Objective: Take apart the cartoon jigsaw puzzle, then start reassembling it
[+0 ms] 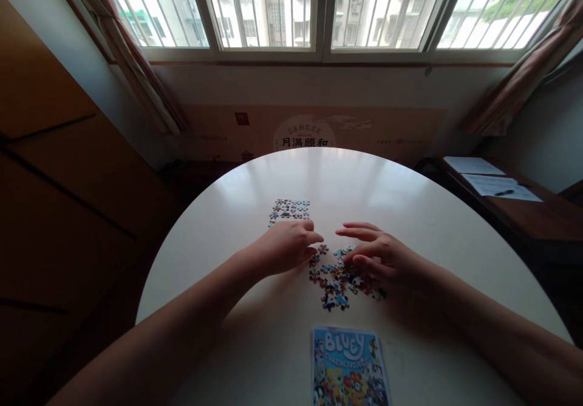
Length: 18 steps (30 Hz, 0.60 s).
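A loose pile of jigsaw puzzle pieces (337, 275) lies on the white round table (218, 212). My left hand (289, 245) is at the pile's upper left edge, its fingers curled in and the index fingertip poking out near a single piece (323, 249). Whether anything sits inside those fingers is hidden. Over the right side of the pile, my right hand (385, 253) has its fingers spread, with the lower fingertips at the pieces. Beyond my left hand, rows of puzzle pieces (291, 207) lie laid out, partly covered by that hand.
Near the table's front edge lies a colourful picture sheet (350, 366) marked "Bluey". To the right, a brown desk (542, 221) holds papers (498, 186) and a pen (504, 193). An orange-brown cabinet (68, 169) stands at left, and barred windows with curtains are behind.
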Each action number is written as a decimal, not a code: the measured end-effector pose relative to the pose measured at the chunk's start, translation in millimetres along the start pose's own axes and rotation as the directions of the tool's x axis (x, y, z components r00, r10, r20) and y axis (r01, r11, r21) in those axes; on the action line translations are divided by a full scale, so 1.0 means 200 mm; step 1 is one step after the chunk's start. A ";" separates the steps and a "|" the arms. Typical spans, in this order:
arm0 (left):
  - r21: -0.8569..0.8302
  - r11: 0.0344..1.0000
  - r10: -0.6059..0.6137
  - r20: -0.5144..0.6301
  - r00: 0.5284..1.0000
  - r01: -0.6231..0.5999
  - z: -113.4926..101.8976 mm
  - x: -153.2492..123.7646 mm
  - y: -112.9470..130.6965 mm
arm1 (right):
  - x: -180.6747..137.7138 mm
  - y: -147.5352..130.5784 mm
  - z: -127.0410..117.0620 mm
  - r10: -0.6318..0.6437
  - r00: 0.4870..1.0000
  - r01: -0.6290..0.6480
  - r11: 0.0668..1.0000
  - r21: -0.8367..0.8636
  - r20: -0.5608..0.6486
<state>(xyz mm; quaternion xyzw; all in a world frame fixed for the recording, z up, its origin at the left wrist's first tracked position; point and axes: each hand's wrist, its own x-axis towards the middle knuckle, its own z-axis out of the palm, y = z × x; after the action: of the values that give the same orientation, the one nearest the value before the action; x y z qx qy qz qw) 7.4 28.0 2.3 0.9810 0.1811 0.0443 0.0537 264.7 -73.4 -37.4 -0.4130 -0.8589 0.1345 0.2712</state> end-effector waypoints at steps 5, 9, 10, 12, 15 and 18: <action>-0.058 0.998 0.002 0.008 1.000 -0.002 0.02 0.00 -0.05 | 0.00 0.02 0.01 0.046 0.998 -0.048 0.998 -0.032 -0.049; -0.127 0.992 0.020 -0.013 1.000 -0.022 0.01 0.00 -0.06 | 0.00 0.03 0.03 0.072 0.997 -0.073 0.995 -0.072 -0.021; -0.137 0.990 0.027 -0.016 0.999 -0.029 0.01 0.00 -0.06 | 0.00 0.03 0.03 0.080 0.997 -0.081 0.993 -0.082 -0.018; -0.146 0.989 0.038 -0.018 0.999 -0.041 0.01 0.00 -0.06 | 0.00 0.03 0.03 0.106 0.994 -0.107 0.989 -0.105 -0.022; -0.156 0.986 0.051 -0.025 0.998 -0.054 0.03 0.01 -0.05 | 0.00 0.03 0.04 0.147 0.989 -0.149 0.978 -0.143 -0.027; -0.159 0.984 0.070 -0.031 0.997 -0.075 0.05 0.01 -0.03 | 0.00 0.04 0.05 0.166 0.985 -0.170 0.974 -0.150 -0.042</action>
<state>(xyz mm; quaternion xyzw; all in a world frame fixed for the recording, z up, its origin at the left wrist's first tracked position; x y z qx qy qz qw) 8.2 34.3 -8.1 0.9788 0.1417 0.0732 0.1284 263.7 -67.8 -48.9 -0.5056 -0.8247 0.0846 0.2389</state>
